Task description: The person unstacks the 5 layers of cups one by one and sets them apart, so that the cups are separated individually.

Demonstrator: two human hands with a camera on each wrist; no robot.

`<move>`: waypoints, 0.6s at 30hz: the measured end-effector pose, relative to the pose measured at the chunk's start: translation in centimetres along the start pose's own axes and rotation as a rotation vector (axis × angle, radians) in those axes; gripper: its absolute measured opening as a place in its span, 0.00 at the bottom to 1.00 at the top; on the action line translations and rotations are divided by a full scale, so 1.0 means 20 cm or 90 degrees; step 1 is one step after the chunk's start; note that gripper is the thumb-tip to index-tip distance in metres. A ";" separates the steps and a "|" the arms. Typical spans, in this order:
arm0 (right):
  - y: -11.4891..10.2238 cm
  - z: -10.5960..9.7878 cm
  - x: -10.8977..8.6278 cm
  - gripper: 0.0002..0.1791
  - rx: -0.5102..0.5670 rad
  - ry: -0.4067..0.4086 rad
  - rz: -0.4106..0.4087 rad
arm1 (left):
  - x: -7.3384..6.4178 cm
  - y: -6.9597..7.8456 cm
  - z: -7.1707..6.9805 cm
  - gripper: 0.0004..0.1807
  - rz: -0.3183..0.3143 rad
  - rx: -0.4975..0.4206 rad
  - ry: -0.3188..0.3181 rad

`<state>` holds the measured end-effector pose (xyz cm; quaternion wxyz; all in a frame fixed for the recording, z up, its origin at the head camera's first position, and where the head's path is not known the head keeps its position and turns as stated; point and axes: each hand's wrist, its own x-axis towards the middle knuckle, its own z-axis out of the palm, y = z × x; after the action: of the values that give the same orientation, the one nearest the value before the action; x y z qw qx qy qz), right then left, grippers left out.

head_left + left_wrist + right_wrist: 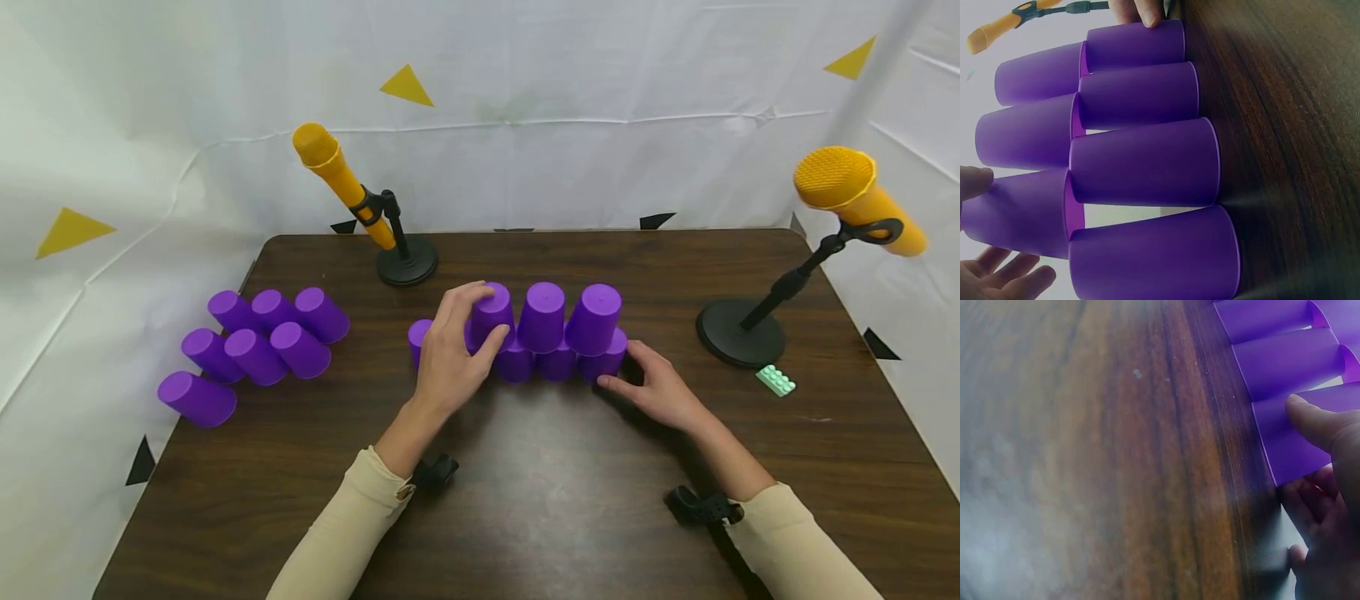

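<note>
A row of upside-down purple cups (1154, 262) stands on the table. Three more cups rest upside down on top of it, each bridging two below. My left hand (456, 346) holds the leftmost upper cup (1019, 212), thumb on the near side and fingers around the far side. At the row's right end, my right hand (660, 387) grips the last bottom cup (1291, 431), its thumb on the front and fingers curled around the outer side. The middle upper cup (542, 318) and right upper cup (595, 321) stand untouched.
Several purple cups (255, 357) stand upside down at the table's left. An orange microphone (341, 179) on a black stand is at the back; another orange microphone (862, 200) stands at right. Beside its base lies a mint-green toy brick (776, 381). White sheeting (570, 183) surrounds the brown table (540, 500).
</note>
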<state>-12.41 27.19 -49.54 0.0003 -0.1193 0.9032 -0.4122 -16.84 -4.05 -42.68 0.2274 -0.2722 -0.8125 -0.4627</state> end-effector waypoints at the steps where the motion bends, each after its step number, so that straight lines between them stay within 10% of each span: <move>1: 0.00 0.00 0.00 0.33 0.000 -0.001 0.001 | 0.00 0.00 0.00 0.24 -0.005 -0.001 0.001; 11: 0.01 0.00 0.01 0.32 -0.004 0.009 -0.011 | -0.01 0.00 -0.03 0.22 -0.012 -0.069 0.009; 18: 0.01 0.00 0.01 0.32 0.001 0.003 -0.004 | -0.13 0.03 -0.20 0.21 -0.032 -0.109 0.050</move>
<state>-12.58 27.23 -49.76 -0.0030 -0.1211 0.9026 -0.4131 -14.02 -7.89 -42.15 0.2232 -0.2522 -0.7670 -0.5462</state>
